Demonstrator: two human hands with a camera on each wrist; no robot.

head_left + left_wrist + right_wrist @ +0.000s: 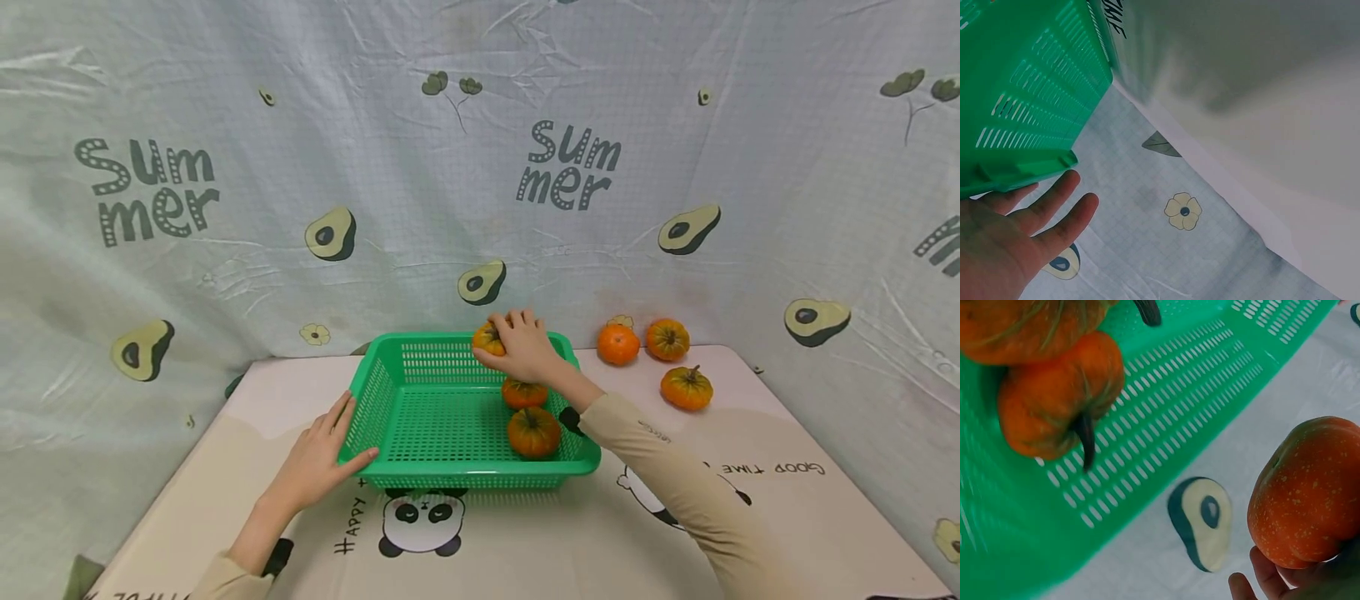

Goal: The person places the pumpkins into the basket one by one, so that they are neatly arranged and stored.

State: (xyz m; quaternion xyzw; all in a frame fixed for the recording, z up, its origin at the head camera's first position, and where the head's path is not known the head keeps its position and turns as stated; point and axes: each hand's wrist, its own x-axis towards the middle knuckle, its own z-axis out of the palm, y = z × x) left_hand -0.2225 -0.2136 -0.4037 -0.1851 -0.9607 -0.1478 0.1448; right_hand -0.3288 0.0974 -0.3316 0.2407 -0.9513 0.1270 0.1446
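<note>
A green plastic basket (442, 421) with slotted walls stands on the table. My left hand (321, 454) rests on its left rim with the fingers extended; in the left wrist view the fingers (1054, 212) lie along the basket's edge. Over the far right part of the basket, my right hand (528, 346) grips a small orange pumpkin (489, 339), seen from its speckled side in the right wrist view (1307, 494). Inside the basket on the right sit two more pumpkins, one nearer (534, 433) and one farther back (523, 393), partly hidden by the right hand.
Right of the basket, on the table, are three more pumpkins: one at the back (618, 344), one beside it (667, 340), and one closer (687, 388). A printed cloth (405, 208) hangs right behind the table.
</note>
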